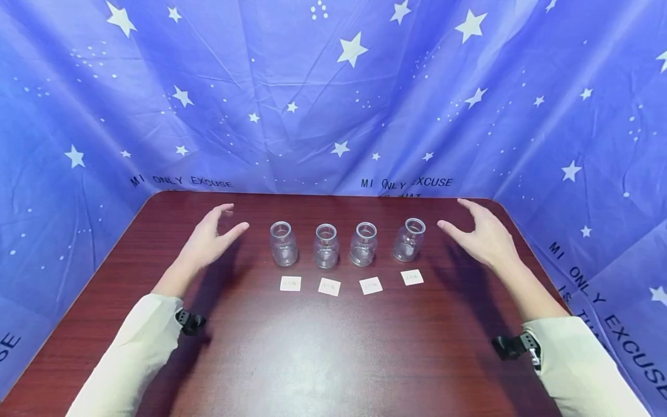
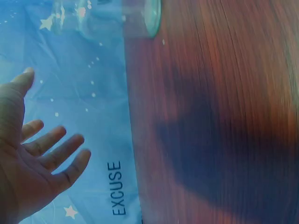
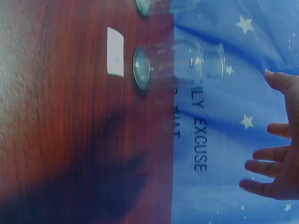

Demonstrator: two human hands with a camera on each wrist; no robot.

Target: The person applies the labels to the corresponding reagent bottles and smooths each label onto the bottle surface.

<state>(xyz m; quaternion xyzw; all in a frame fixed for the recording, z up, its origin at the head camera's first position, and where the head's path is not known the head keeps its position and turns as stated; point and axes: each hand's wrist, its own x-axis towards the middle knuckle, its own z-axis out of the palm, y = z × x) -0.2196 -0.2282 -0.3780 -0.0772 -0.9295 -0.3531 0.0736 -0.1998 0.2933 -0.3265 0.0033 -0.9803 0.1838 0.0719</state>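
Several clear glass jars stand upright in a row on the table. My left hand [image 1: 211, 234] hovers to the left of the leftmost jar [image 1: 283, 246], fingers spread and holding nothing. On the other side, my right hand [image 1: 484, 234] is raised beside the rightmost jar [image 1: 409, 240], also spread and apart from it. Between those two stand a second jar [image 1: 326, 248] and a third jar [image 1: 363, 245]. In the right wrist view the rightmost jar [image 3: 180, 65] shows with no lid, and the right hand [image 3: 280, 158] is at the edge.
In front of each jar lies a small white paper card, such as the leftmost card [image 1: 290, 283] and the rightmost card [image 1: 412, 277]; their faint writing is unreadable. A blue star-patterned curtain [image 1: 292, 75] hangs behind the dark red wooden table [image 1: 312, 359].
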